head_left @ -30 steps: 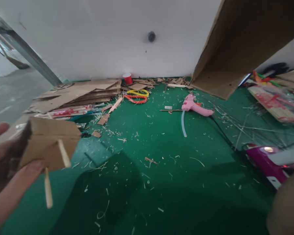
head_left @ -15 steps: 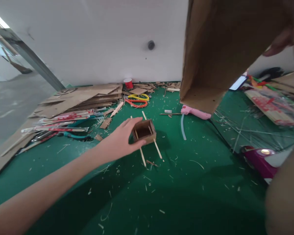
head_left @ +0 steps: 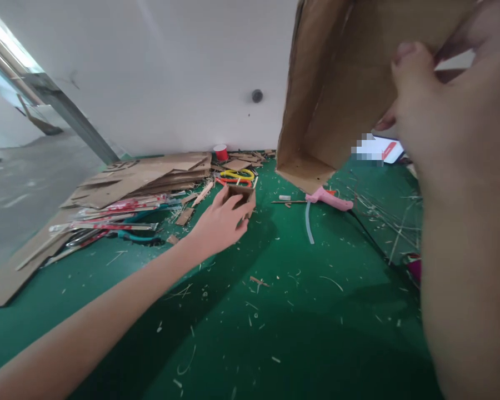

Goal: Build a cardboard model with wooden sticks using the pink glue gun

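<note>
Nearest the camera, your right hand [head_left: 454,94] held up a large open cardboard box [head_left: 358,72], its fingers clamped on the board; part of the grip was hidden behind the hand. The box was tilted, its lower end in front of part of a pink glue gun [head_left: 331,200]. By your right forearm, a magenta object [head_left: 414,269] was mostly covered.

On the left, your arm reached across the green table [head_left: 316,328], over scattered pale shavings [head_left: 183,361]. At its end your left hand [head_left: 223,225] had its fingers bent over a small cardboard box [head_left: 245,192], with a gap showing near the thumb; you could not tell from this view whether they squeezed it. The small box was near the middle of the table, with pale sticks [head_left: 255,182] showing at its far side.

Left of that hand lay teal-handled pliers [head_left: 139,238] and wrapped packets of sticks [head_left: 120,208]. To the right, a translucent glue stick [head_left: 309,225] stuck out from the glue gun, and a lit phone [head_left: 385,150] lay beyond.

Farther back were yellow and orange handles [head_left: 239,175], stacked cardboard sheets [head_left: 150,169] and a red spool [head_left: 220,153], just before the pale wall [head_left: 200,72].
</note>
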{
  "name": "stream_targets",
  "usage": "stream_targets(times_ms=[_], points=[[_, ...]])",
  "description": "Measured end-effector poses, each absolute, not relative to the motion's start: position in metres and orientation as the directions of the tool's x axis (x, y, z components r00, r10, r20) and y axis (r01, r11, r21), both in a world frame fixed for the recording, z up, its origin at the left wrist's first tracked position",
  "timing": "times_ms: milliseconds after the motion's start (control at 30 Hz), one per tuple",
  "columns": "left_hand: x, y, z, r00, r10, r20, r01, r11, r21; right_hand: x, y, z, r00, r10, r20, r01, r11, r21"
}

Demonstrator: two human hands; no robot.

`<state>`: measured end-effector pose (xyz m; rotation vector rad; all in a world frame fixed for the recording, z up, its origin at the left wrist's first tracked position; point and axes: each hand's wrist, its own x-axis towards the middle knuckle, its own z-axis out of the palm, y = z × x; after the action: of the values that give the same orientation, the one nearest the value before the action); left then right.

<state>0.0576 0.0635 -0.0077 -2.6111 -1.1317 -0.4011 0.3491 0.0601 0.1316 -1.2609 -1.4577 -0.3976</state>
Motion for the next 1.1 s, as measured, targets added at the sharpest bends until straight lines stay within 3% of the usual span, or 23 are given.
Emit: stream_targets(times_ms=[133,267,367,433,500,633,767,867,1100], points=[[0.043,0.101,-0.009,0.571,0.752,0.33,0.818,-0.555,-0.149,0.343,0.057,0.133,0.133,0.341,0.931,0.925,0.295,-0.24],[0.044,0.089,-0.012,0.456,0.81,0.369,0.89,-0.428,-0.16,0.346,0.056,0.133,0.099,0.303,0.948,0.942,0.278,-0.188],[0.063,0.042,-0.011,0.582,0.798,0.159,0.81,-0.585,-0.029,0.346,0.056,0.134,0.144,0.368,0.918,0.924,0.283,-0.259],[0.083,0.003,-0.008,0.721,0.693,0.015,0.685,-0.716,0.137,0.344,0.056,0.134,0.183,0.426,0.886,0.897,0.296,-0.328],[0.106,-0.032,-0.003,0.866,0.5,-0.025,0.49,-0.835,0.252,0.341,0.056,0.134,0.194,0.425,0.884,0.896,0.29,-0.336],[0.151,-0.068,-0.007,0.926,0.376,-0.036,0.366,-0.872,0.324,0.335,0.056,0.133,0.163,0.413,0.896,0.914,0.279,-0.295],[0.151,-0.057,-0.019,0.937,0.349,-0.006,0.331,-0.883,0.332,0.329,0.055,0.134,0.129,0.426,0.896,0.926,0.27,-0.262],[0.105,-0.042,-0.024,0.865,0.5,-0.05,0.491,-0.819,0.297,0.327,0.054,0.135,0.114,0.407,0.906,0.927,0.285,-0.245],[-0.079,-0.055,-0.05,0.463,0.887,0.004,0.885,-0.462,-0.051,0.323,0.045,0.14,0.095,0.524,0.846,0.897,0.323,-0.301]])
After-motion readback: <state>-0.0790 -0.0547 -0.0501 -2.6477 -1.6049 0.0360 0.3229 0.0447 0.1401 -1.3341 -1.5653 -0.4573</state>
